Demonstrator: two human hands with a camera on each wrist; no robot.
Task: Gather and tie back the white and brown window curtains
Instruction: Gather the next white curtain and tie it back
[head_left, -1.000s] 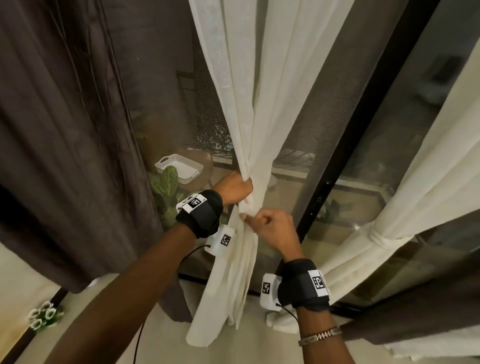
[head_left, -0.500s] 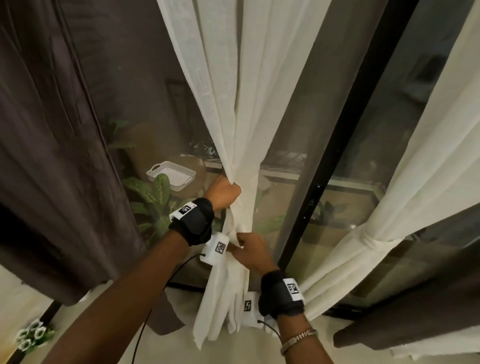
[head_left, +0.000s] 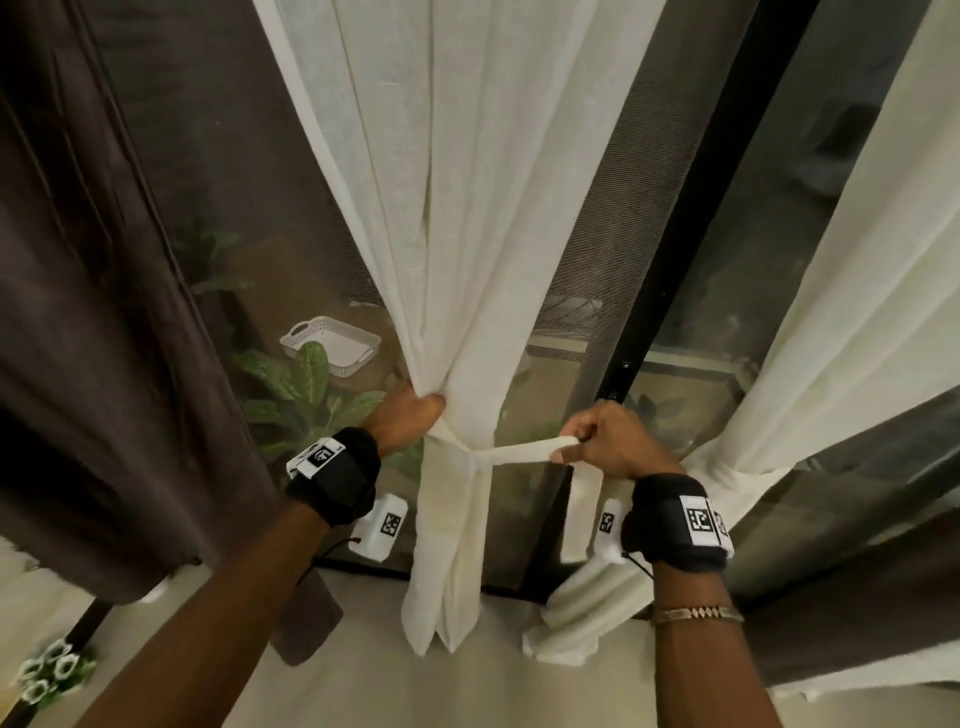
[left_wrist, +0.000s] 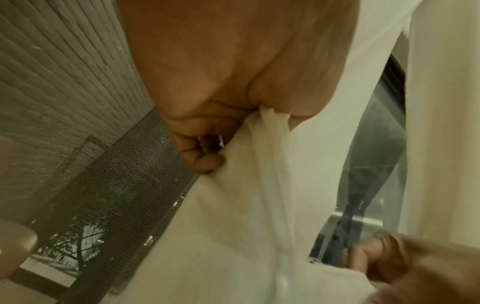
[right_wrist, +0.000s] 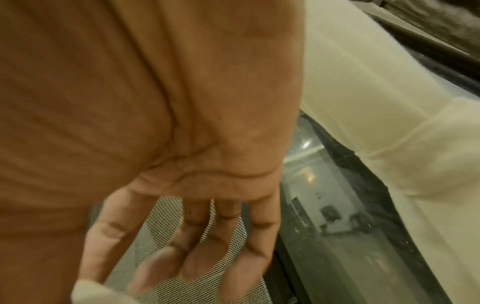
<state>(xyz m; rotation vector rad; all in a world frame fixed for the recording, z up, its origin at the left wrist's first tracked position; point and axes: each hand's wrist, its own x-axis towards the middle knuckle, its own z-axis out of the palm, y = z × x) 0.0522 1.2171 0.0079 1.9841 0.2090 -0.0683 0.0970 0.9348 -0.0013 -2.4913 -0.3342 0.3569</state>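
My left hand (head_left: 410, 421) grips the gathered white curtain (head_left: 457, 260); at its 3 o'clock, right hand (head_left: 608, 441) fingers pinch the tie strip (head_left: 519, 453).

The pale floor (head_left: 363, 691) carries the scene. The bottom of the gathered white curtain (head_left: 441, 623) reaches it by the window's black bottom rail (head_left: 363, 569), and a second white curtain's hem (head_left: 566, 634) bunches on it just to the right. Small white flowers (head_left: 44, 675) lie at its left edge.
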